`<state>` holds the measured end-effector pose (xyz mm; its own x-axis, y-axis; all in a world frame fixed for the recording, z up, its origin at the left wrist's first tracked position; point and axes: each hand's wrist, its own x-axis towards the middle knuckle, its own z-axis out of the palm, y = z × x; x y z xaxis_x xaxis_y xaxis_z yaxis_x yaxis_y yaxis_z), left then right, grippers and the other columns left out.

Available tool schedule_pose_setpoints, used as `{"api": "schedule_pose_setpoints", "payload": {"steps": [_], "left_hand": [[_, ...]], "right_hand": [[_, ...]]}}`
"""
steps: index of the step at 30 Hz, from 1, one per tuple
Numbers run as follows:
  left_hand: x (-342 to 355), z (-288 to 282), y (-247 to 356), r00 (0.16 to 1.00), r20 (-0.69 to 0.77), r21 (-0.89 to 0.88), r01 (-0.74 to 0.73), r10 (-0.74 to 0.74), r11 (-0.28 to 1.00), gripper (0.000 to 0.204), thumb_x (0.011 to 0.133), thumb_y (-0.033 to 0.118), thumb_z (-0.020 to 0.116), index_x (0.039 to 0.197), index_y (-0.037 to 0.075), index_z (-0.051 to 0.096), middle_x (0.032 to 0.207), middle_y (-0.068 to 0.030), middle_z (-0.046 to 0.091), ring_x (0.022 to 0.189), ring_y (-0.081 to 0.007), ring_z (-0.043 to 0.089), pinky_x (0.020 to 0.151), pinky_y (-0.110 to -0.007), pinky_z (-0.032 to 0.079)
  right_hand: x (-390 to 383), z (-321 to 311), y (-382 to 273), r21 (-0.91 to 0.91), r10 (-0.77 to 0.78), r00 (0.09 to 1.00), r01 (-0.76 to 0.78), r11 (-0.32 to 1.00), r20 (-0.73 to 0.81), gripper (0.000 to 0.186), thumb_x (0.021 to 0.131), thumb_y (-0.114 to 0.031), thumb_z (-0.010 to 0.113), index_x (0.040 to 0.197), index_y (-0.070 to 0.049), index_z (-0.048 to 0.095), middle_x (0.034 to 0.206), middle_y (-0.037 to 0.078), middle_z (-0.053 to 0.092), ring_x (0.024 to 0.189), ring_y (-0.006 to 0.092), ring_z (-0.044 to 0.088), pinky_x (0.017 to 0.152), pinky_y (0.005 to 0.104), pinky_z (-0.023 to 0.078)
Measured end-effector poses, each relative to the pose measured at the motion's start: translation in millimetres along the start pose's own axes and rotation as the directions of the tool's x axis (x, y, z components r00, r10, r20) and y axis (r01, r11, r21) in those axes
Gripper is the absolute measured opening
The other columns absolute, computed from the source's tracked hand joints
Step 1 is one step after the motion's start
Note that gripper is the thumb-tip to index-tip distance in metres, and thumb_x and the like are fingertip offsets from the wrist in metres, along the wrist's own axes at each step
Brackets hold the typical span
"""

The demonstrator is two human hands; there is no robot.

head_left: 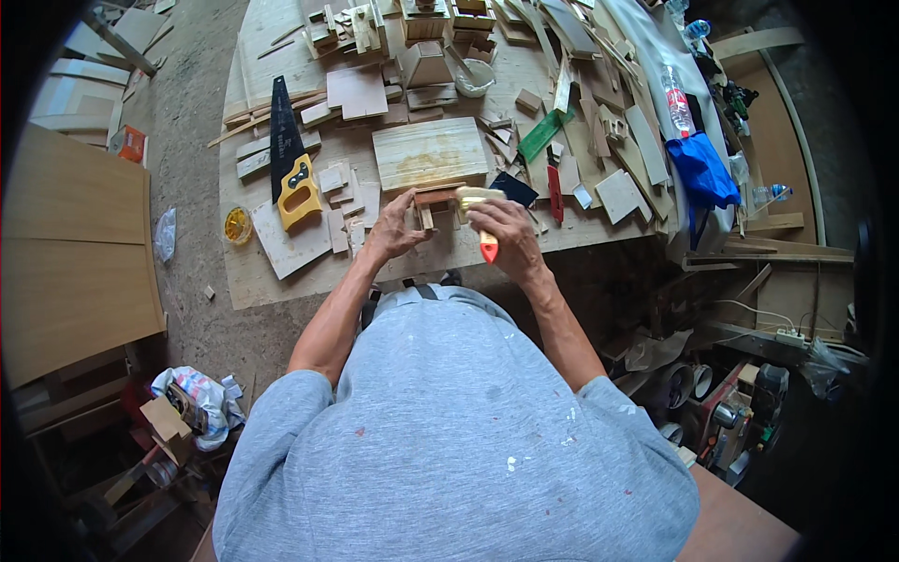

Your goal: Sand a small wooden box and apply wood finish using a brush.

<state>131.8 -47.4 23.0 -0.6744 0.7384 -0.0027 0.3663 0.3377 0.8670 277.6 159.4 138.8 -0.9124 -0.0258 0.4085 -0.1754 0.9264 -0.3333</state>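
My left hand (397,228) grips the left end of a small wooden piece (435,199) with short legs and a darker reddish-brown top, close to the table's front edge. In my right hand (507,234) is a paintbrush (488,246) with a red-tipped handle, its pale bristles over the right end of that piece. Whether the bristles touch the wood I cannot tell. Just beyond both hands lies a pale wooden board (429,153) with a yellowish stain in its middle.
A handsaw (293,164) with a yellow handle lies left of the board. Further right are a green strip (544,136), a red utility knife (554,190) and a blue bag (700,170). A white bowl (475,79) stands among wood offcuts at the back; a yellow-filled tub (238,226) sits at the left edge.
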Motion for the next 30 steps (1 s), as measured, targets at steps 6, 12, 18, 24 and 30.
{"api": "schedule_pose_setpoints", "payload": {"steps": [6,12,18,24,30], "left_hand": [[-2,3,6,0.998,-0.059,0.056,-0.010,0.014,0.998,0.086,0.071,0.032,0.088,0.138,-0.005,0.047,0.129,-0.0241,0.062,0.121,-0.0337,0.059,0.104,-0.041,0.046],[-1,2,0,0.995,-0.056,-0.022,-0.079,0.078,0.997,0.081,0.074,0.029,0.085,0.139,-0.003,0.048,0.131,-0.0222,0.061,0.124,-0.0333,0.058,0.107,-0.040,0.046],[-2,1,-4,0.980,-0.053,-0.005,-0.192,0.191,0.981,0.085,0.070,0.027,0.086,0.141,-0.001,0.048,0.134,-0.0203,0.060,0.123,-0.0339,0.060,0.104,-0.039,0.049],[-1,-6,22,0.992,-0.005,-0.070,0.128,-0.129,0.989,0.102,0.067,0.041,0.090,0.147,-0.001,0.043,0.140,-0.0210,0.056,0.131,-0.0308,0.053,0.110,-0.038,0.043],[1,-12,22,0.992,0.037,-0.152,0.122,-0.117,0.981,0.097,0.067,0.042,0.089,0.144,-0.001,0.048,0.133,-0.0195,0.061,0.125,-0.0296,0.056,0.108,-0.039,0.044]], "right_hand": [[-1,-1,17,-0.006,0.155,0.988,-0.155,0.988,0.003,0.029,0.076,-0.003,0.070,0.104,-0.009,0.070,0.113,0.007,0.071,0.115,0.0264,0.062,0.099,0.0411,0.045],[31,19,-21,0.049,-0.106,0.989,0.101,0.994,0.107,0.028,0.077,-0.001,0.066,0.105,-0.008,0.068,0.114,0.006,0.070,0.115,0.0279,0.061,0.101,0.0406,0.046],[53,35,-43,0.293,-0.198,0.974,0.158,0.943,0.113,0.030,0.076,-0.001,0.068,0.104,-0.008,0.068,0.115,0.007,0.071,0.114,0.0269,0.063,0.103,0.0396,0.048],[38,1,9,0.204,0.035,0.999,-0.040,0.978,0.027,0.022,0.079,-0.002,0.069,0.101,-0.004,0.070,0.107,0.012,0.073,0.102,0.0312,0.068,0.092,0.0404,0.053],[59,1,3,0.399,0.029,0.999,-0.037,0.916,0.027,0.019,0.090,-0.013,0.070,0.105,-0.003,0.070,0.103,0.014,0.073,0.097,0.0336,0.069,0.084,0.0390,0.055]]}}
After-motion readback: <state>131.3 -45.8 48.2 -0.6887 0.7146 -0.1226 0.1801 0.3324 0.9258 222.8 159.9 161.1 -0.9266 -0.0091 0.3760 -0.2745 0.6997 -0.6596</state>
